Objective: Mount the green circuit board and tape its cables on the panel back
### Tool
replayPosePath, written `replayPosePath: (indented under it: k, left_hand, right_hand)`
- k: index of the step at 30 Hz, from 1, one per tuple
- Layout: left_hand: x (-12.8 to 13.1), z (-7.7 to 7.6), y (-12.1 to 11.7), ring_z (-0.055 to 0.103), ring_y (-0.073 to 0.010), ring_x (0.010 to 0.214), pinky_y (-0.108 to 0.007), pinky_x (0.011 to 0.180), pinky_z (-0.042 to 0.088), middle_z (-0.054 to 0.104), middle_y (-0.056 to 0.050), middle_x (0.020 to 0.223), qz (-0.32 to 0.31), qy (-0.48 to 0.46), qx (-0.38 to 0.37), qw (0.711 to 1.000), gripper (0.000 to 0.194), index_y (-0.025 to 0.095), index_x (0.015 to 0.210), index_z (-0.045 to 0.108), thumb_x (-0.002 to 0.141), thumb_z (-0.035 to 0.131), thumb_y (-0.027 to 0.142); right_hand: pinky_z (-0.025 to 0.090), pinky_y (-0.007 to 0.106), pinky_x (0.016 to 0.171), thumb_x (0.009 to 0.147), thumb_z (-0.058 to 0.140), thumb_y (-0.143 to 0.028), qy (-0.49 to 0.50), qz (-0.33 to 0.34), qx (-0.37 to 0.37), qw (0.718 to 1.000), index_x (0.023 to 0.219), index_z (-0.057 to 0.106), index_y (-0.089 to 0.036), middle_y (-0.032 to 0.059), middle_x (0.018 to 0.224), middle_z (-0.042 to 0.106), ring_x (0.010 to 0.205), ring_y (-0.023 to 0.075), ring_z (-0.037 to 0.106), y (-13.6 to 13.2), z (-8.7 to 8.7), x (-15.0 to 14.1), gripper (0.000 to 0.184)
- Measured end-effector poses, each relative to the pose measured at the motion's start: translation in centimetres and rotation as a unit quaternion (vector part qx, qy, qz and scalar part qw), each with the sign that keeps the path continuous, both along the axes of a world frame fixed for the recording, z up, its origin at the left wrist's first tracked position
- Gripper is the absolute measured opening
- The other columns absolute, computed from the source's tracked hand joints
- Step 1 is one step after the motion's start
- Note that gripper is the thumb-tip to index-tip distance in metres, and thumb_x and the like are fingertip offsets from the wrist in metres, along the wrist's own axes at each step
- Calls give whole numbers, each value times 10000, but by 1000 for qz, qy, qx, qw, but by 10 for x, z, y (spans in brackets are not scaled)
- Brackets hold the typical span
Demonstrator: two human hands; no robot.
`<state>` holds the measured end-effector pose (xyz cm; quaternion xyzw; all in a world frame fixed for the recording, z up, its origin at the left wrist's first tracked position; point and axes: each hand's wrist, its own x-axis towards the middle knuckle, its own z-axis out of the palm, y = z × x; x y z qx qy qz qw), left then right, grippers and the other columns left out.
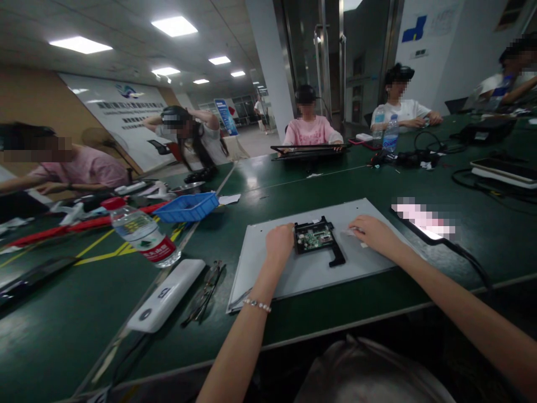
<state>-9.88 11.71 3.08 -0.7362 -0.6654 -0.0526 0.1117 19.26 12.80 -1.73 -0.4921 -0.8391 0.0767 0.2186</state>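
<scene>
A black plastic bracket holds a green circuit board on a light grey panel. My left hand is closed at the bracket's left edge, its fingertips partly hidden behind that side. To the right of the bracket, my right hand hovers low over the panel in a pinch. A small translucent plastic piece shows at its fingertips, too blurred to tell its exact kind. One small pale bit lies just below those fingers.
Left of the panel are eyeglasses, a white power bank, a tilted-looking water bottle and a blue tray. A lit phone with a cable lies at right. Several people sit around the green table.
</scene>
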Motion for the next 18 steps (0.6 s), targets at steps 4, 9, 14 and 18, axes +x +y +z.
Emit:
replayPosePath:
  k: [4,9,14,18]
  left_hand:
    - [2,1,-1,678,-236,950,-308,827,496,726,-109,988,3,2,-7,1000,339,224,1139,681,932,416,180]
    - [5,1,-2,680,-244,945,-320,827,502,724,-116,1004,-6,3,-25,1000,357,221,1172,669,934,406,180]
    - [7,1,-2,675,-239,955,-318,834,502,719,-119,1021,-11,2,-39,999,379,215,1191,659,913,412,143]
    - [9,-1,-3,672,-220,953,-304,848,494,714,-115,1026,-29,-11,-57,998,359,188,1156,661,929,384,153]
  right_hand:
    - [476,349,870,904,474,-193,5,-30,13,999,1045,685,-178,101,1065,669,980,220,615,0,0,2,255]
    - [450,412,973,907,479,-230,28,18,41,999,1114,670,-187,98,1172,646,1114,239,571,-4,1,-1,284]
    - [411,443,1035,916,476,-272,21,71,29,997,1183,656,-229,77,1272,610,1202,240,532,-11,4,-4,325]
    - [418,432,1027,930,447,-259,16,65,21,998,1173,660,-225,80,1269,615,1189,233,546,-8,0,-1,325]
